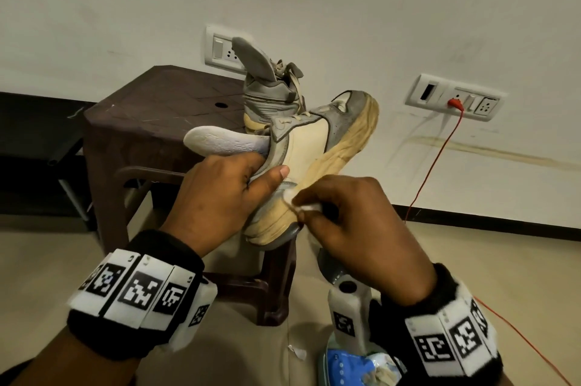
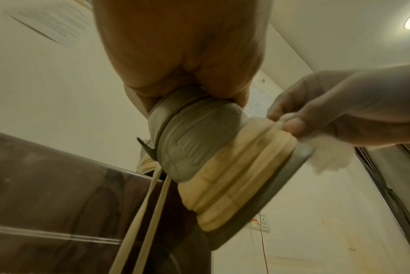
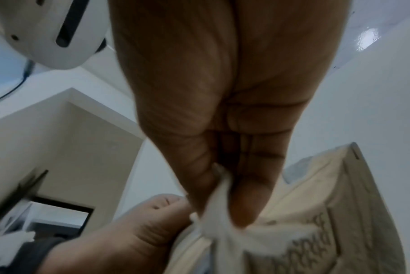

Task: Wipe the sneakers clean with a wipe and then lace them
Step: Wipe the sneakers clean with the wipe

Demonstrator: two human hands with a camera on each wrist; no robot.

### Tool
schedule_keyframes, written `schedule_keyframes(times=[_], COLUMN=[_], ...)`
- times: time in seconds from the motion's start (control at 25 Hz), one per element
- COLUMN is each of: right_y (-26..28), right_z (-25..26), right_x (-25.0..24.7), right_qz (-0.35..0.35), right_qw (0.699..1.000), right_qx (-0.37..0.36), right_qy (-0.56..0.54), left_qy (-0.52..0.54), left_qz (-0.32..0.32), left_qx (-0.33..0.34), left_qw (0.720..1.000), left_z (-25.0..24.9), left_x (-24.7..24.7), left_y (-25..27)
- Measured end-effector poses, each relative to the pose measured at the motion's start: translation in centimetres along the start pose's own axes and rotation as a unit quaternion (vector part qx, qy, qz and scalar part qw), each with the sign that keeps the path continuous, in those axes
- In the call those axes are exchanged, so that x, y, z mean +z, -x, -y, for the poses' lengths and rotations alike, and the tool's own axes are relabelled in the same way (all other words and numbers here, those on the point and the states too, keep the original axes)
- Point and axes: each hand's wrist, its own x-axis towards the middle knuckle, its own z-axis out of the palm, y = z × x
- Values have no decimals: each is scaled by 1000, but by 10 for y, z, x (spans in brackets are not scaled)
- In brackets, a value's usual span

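Observation:
A grey and cream sneaker (image 1: pixel 317 146) is held in the air on its side, toe pointing away, its white insole (image 1: pixel 223 138) sticking out. My left hand (image 1: pixel 226 193) grips the sneaker around the heel collar (image 2: pixel 175 115). My right hand (image 1: pixel 345 215) pinches a white wipe (image 1: pixel 301 200) against the yellowed midsole (image 2: pixel 241 176) near the heel. The wipe (image 3: pixel 220 213) is bunched between thumb and fingers; a loose part of the wipe (image 2: pixel 328 155) hangs below. Laces (image 2: pixel 150 213) dangle from the held sneaker. The second sneaker (image 1: pixel 270 90) stands on the brown stool (image 1: pixel 151 108).
The stool stands against a white wall with switch plates (image 1: pixel 220 49). A red cable (image 1: pixel 440 149) runs from a wall socket (image 1: pixel 456 102) down to the floor. A blue wipes pack (image 1: pixel 355 366) lies on the floor near my right wrist.

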Motion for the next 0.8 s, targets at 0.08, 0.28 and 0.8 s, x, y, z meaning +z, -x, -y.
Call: schedule_keyframes(times=[0.08, 0.28, 0.8], right_y=[5, -10, -8], right_z=[14, -1, 1], right_x=[7, 14, -3], right_qz=[19, -171, -112], right_qw=[999, 984, 989], right_qx=[-48, -38, -100], right_qy=[-4, 26, -10], left_qy=[15, 110, 254], left_qz=[-16, 20, 176], left_qx=[-7, -54, -65], left_qw=[1000, 992, 949], left_z=[-4, -8, -15], left_x=[0, -1, -11], left_y=[0, -4, 0])
